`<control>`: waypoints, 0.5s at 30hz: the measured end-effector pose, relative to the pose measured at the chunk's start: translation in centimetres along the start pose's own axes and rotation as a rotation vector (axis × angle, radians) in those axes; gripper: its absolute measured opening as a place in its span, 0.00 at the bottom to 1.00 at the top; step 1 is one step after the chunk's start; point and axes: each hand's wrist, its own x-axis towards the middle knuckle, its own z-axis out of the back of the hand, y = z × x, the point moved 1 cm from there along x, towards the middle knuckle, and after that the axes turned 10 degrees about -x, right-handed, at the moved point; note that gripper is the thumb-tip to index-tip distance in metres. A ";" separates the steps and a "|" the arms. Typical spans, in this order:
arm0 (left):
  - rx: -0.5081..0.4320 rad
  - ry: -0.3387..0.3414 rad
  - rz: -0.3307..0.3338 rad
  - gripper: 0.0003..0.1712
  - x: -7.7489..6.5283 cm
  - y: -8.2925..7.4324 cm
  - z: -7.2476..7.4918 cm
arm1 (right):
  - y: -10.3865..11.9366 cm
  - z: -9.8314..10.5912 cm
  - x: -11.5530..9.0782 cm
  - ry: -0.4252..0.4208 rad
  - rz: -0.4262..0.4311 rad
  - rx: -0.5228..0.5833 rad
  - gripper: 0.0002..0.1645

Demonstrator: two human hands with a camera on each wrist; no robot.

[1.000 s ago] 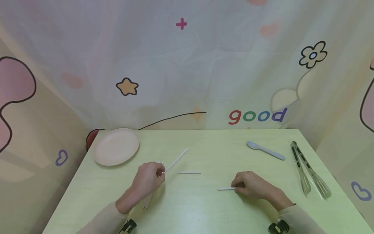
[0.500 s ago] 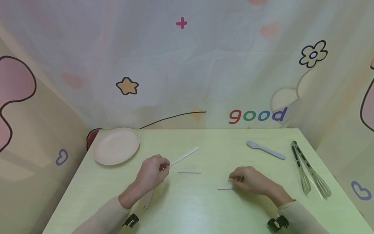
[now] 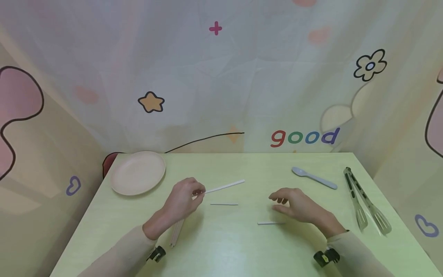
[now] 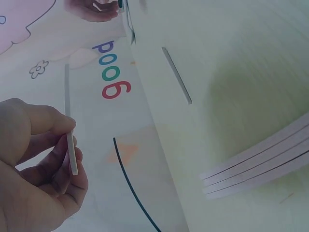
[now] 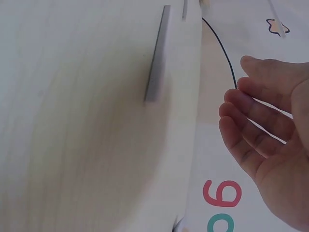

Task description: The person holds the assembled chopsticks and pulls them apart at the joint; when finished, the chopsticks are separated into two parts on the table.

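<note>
My left hand (image 3: 182, 201) pinches one end of a thin white stick (image 3: 225, 186) between thumb and fingers, above the table. The stick points right and slightly away from me; in the left wrist view its short end (image 4: 73, 162) shows below the fingertips. Under that hand lie several pale sticks (image 3: 177, 234) side by side, partly hidden by it. My right hand (image 3: 298, 206) hovers with loosely bent fingers and holds nothing. Just below it a short white stick (image 3: 271, 223) lies on the table. Between the hands lies another thin stick (image 3: 224, 204).
A round pale plate (image 3: 138, 174) stands at the back left of the table (image 3: 228, 250). Toward the back right lies a grey-blue spoon (image 3: 314, 178). Metal tongs (image 3: 363, 200) with slotted ends lie near the right edge. A printed curtain (image 3: 207, 77) hangs behind.
My left hand has risen and moved right, and its stick has swung to a flatter angle. The right hand has let go of its stick, lifted away and loosened its fingers.
</note>
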 end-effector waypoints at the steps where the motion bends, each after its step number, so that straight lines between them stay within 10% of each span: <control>1: -0.001 0.002 -0.005 0.03 0.1 0.0 0.0 | 0.1 0.1 0.1 -0.004 0.000 -0.001 0.17; 15: 0.011 0.035 -0.069 0.03 1.6 -0.7 -0.1 | 1.4 2.0 1.8 -0.087 0.006 -0.031 0.19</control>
